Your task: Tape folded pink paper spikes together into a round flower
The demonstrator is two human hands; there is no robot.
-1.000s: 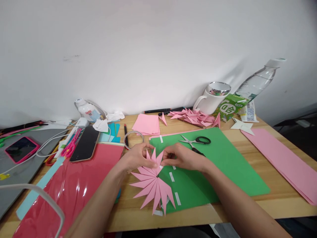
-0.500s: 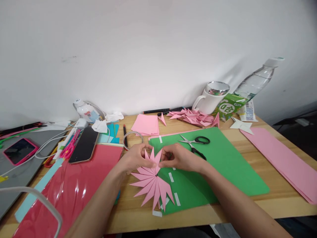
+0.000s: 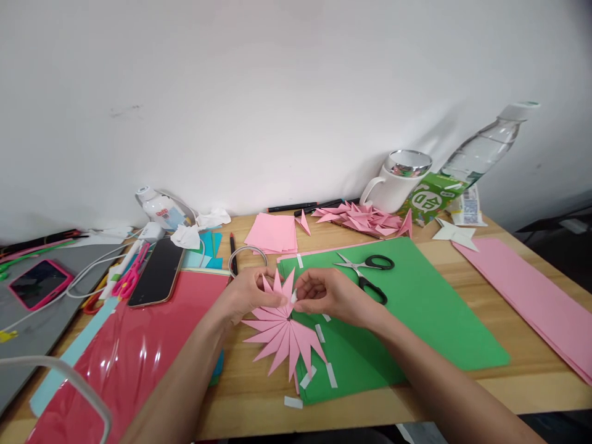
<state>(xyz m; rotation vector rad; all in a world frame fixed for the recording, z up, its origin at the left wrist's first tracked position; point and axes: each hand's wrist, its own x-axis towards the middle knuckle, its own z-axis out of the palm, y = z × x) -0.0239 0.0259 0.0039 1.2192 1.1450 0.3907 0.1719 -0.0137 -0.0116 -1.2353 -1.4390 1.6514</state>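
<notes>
Pink, spiky folded-paper rosette [image 3: 290, 336] sits pinched between our left thumb and curled fingers, above the green paper's [image 3: 416, 308] left edge; our half-closed right hand [image 3: 335, 297] grips a small white strip [image 3: 293, 296].

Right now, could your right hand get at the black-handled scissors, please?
Probably yes: the black-handled scissors lie uncovered on the green sheet close by, though the right hand seems busy with a small white piece.
</notes>
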